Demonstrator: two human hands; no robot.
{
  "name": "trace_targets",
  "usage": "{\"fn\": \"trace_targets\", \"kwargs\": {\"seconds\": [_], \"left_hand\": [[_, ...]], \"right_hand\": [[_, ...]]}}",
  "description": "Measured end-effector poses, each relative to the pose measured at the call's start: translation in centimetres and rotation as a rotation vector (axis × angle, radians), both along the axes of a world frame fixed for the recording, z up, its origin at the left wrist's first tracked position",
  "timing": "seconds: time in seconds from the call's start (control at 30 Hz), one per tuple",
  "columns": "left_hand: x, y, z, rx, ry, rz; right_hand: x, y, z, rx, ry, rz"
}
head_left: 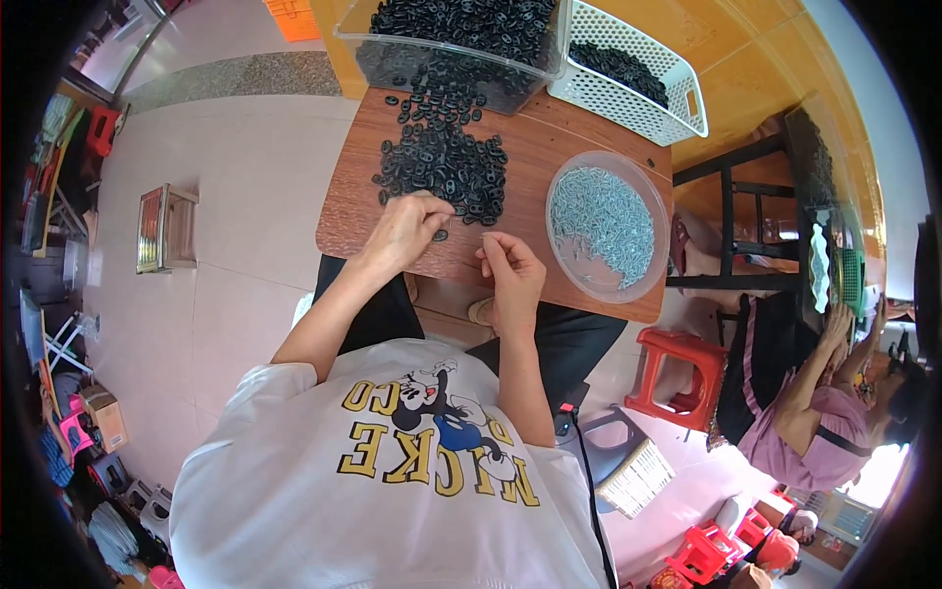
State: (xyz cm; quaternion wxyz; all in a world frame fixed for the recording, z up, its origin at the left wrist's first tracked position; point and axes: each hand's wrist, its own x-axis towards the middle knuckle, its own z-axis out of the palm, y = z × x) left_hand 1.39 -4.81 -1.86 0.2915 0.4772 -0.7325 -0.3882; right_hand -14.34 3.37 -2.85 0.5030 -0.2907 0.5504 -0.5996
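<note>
My left hand [403, 232] is at the near edge of a pile of small black oval pieces with holes [442, 172]. Its thumb and fingers are pinched together, and what lies between them is hidden. One loose black piece [441, 236] rests on the wooden table just beside those fingertips. To the right, near the table's front edge, my right hand [514, 267] is also closed in a pinch; whatever it grips is too small to name. Nearest to it stands a round clear tub [585, 280] of small silvery metal pins or screws [613, 221].
A clear plastic bin [510, 91] heaped with black pieces stands at the table's [343, 211] far side, spilling onto it. Beside it is a white perforated basket [636, 120] with more. A red stool [677, 378] and a seated person [800, 432] are to the right.
</note>
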Motion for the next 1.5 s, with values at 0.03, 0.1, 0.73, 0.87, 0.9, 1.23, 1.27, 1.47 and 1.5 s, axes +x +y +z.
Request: {"fn": "trace_targets", "kwargs": {"seconds": [0.03, 0.1, 0.73, 0.87, 0.9, 1.23, 1.27, 1.47, 1.5], "left_hand": [[0.0, 0.0, 0.3, -0.002, 0.027, 0.020], [0.3, 0.0, 1.6, 0.026, 0.046, 0.037], [-0.4, 3.8, 3.0, 0.154, 0.118, -0.048], [-0.1, 3.5, 1.9, 0.527, 0.527, 0.009], [0.1, 3.5, 1.4, 0.657, 0.652, 0.018], [-0.7, 4.5, -0.3, 0.929, 1.091, 0.131], [-0.6, 4.6, -0.2, 0.930, 1.091, 0.132], [-0.2, 4.7, 0.8, 0.847, 1.001, 0.125], [-0.3, 4.7, 0.8, 0.843, 1.005, 0.118]], "right_hand": [[-0.1, 0.0, 0.4, 0.006, 0.004, -0.007], [-0.3, 0.1, 0.7, 0.011, 0.006, -0.016], [-1.2, 1.5, 0.1, 0.011, -0.011, 0.272], [-0.8, 1.4, 1.1, -0.010, -0.220, 0.178], [-0.7, 1.4, 1.3, -0.009, -0.219, 0.181], [0.1, 1.6, 0.9, -0.013, -0.154, 0.095], [0.2, 1.6, 1.1, 0.001, -0.157, 0.093], [0.7, 1.6, 2.0, -0.039, -0.104, 0.092], [0.8, 1.6, 2.0, -0.038, -0.105, 0.093]]}}
